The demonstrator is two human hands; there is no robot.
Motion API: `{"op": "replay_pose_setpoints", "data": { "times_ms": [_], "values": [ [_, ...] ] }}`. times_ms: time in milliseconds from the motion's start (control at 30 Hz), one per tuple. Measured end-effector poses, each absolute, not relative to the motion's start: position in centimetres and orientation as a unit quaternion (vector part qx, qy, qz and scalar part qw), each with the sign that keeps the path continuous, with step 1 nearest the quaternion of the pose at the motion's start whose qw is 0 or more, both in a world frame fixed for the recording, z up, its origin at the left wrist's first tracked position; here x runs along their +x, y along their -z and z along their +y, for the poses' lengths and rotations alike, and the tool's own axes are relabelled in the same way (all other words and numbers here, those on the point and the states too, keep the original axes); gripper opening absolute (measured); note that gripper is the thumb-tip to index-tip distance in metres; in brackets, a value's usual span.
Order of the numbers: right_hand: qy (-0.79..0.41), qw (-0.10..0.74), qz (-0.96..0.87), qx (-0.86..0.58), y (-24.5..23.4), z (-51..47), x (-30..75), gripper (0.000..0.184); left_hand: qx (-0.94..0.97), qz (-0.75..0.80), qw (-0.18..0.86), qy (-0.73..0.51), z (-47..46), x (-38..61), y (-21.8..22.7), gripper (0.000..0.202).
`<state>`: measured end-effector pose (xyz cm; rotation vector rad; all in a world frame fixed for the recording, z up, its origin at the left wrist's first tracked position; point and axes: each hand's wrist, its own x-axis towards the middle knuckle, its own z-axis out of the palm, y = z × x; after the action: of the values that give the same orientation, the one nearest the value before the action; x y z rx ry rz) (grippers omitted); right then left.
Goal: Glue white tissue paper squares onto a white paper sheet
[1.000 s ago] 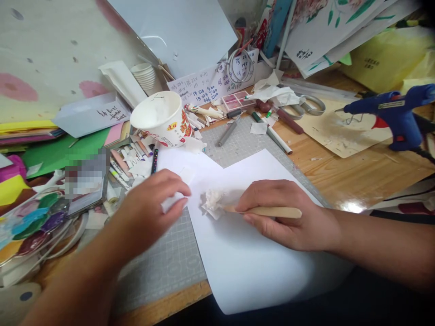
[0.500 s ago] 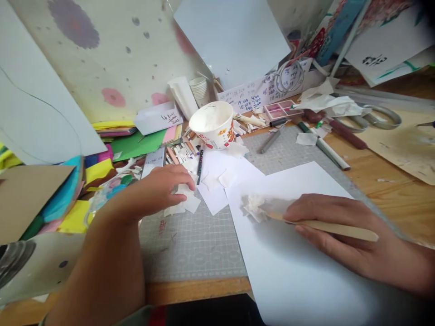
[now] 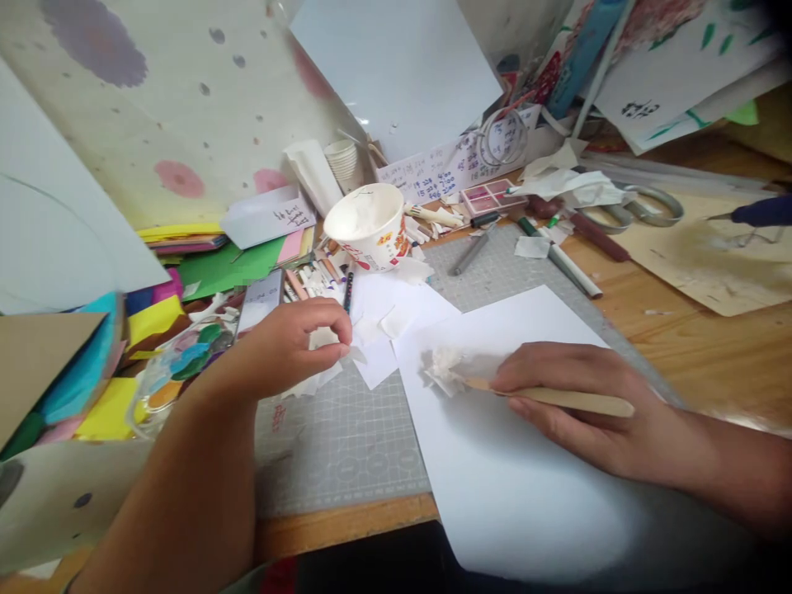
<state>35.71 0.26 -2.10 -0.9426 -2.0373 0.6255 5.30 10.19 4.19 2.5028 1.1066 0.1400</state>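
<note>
Left hand [image 3: 290, 346] low over the grey cutting mat [image 3: 346, 445], grip closed, with thumb and fingertips pinching a small white paper scrap [image 3: 322, 337] just above a loose scrap pile [image 3: 309, 384]. Right hand [image 3: 575, 404] rests on a white sheet [image 3: 495, 495], grip closed around a wooden stick [image 3: 575, 401] lying nearly flat. The stick's tip carries a crumpled white paper tuft [image 3: 442, 367], touching the sheet, near the left hand. Further back on the wooden surface [image 3: 693, 346]: tilted paper cup [image 3: 365, 223], scissors [image 3: 649, 206], blue glue gun [image 3: 764, 210] — all well apart from both hands.
</note>
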Motion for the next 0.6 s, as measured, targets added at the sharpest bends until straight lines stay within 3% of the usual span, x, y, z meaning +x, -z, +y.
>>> {"op": "replay_pose_setpoints", "data": {
  "times_ms": [333, 600],
  "values": [
    [-0.263, 0.392, -0.813, -0.340, 1.9, 0.7, 35.6, 0.014, 0.774, 0.465, 0.377, -0.204, 6.6, 12.4, -0.8, 0.007],
    [-0.253, 0.410, -0.811, -0.331, 1.7, 0.6, 35.7, 0.012, 0.793, 0.496, 0.321, -0.148, 5.4, 15.1, 0.1, 0.007]
  ]
}}
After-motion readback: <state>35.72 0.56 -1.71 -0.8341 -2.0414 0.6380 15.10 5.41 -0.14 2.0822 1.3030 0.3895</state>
